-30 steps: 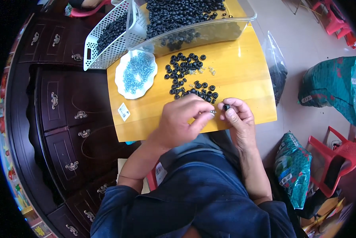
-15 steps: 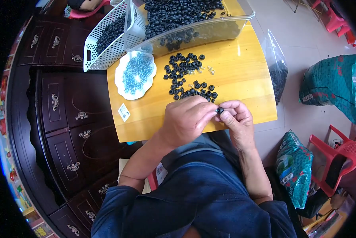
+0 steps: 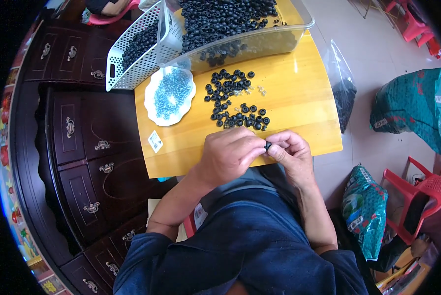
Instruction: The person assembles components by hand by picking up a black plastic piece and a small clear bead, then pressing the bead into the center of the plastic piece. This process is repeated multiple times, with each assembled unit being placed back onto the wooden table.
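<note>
Over the table's near edge, my right hand [image 3: 293, 156] pinches a small round black plastic part [image 3: 267, 145] between thumb and fingers. My left hand [image 3: 231, 153] meets it from the left, its thumb and forefinger pressed together against the part. Whatever else those left fingertips hold is hidden. Just beyond my hands lies a loose spread of similar black parts [image 3: 224, 87], ring-shaped where their tops face up. A few tiny transparent pieces [image 3: 262, 91] lie among and beside them. To the left, a white scalloped dish [image 3: 150, 101] holds many small transparent bluish pieces [image 3: 171, 93].
A transparent tub [image 3: 259, 42] heaped with black parts stands at the table's far side, beside a white perforated basket [image 3: 132, 73] of more. Dark drawers [image 3: 70, 128] line the left. Right of the yellow table [image 3: 309, 98] are green sacks [image 3: 410, 103] and a red chair [image 3: 434, 189].
Both hands have shifted slightly left and down with the black part, and the fingers close more tightly around it. The scene on the table is otherwise the same.
</note>
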The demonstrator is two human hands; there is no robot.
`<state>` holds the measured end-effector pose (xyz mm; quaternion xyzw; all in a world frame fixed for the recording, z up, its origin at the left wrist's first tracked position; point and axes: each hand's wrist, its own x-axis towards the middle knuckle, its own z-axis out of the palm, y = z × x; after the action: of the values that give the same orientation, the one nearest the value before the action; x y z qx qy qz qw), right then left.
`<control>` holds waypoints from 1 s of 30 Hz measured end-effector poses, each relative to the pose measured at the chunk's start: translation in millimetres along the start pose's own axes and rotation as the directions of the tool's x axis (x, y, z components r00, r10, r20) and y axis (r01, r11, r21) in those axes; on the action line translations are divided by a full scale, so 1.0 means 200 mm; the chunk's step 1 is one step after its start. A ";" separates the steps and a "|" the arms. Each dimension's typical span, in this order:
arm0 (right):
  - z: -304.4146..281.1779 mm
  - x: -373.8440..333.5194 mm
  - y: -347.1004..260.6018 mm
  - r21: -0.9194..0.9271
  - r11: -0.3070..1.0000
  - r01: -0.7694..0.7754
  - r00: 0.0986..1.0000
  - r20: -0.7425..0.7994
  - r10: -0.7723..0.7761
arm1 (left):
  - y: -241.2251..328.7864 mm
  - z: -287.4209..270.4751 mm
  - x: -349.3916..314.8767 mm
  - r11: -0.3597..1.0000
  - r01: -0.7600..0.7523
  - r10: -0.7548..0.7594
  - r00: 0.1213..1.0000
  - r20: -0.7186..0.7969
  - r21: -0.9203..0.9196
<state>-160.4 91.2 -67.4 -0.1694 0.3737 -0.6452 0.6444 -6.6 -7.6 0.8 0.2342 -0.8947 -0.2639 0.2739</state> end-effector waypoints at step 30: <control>-0.15 0.03 0.02 0.526 0.849 0.054 0.991 0.074 -0.109 | -0.09 0.19 -0.04 0.953 0.147 -0.158 0.987 0.021 0.267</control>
<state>-179.7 93.0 -91.7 -0.0359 0.1439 -0.7398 0.6563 -19.4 -4.4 -40.8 0.3314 -0.9067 -0.1675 0.2000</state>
